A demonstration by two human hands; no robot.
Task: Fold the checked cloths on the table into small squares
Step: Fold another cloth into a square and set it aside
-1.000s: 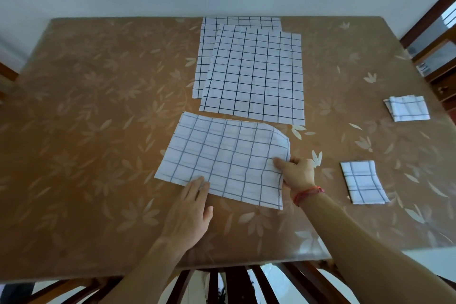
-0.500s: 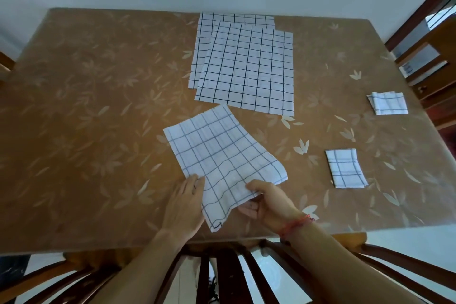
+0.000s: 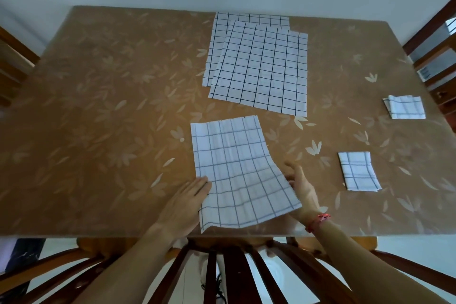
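Your left hand (image 3: 182, 207) lay flat, fingers straight, on the checked cloth (image 3: 234, 168)'s near-left edge. Your right hand (image 3: 302, 187) sat loose-fingered beneath its right edge, gripping nothing. The cloth lay near-middle of the table (image 3: 98, 106), one near corner lifted — unpinned layers could skew, so the next fold lands crooked.

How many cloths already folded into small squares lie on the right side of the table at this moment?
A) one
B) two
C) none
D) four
B: two small folded squares lie there, the nearer folded cloth and the farther folded cloth, both apart from the larger cloth at the near edge.
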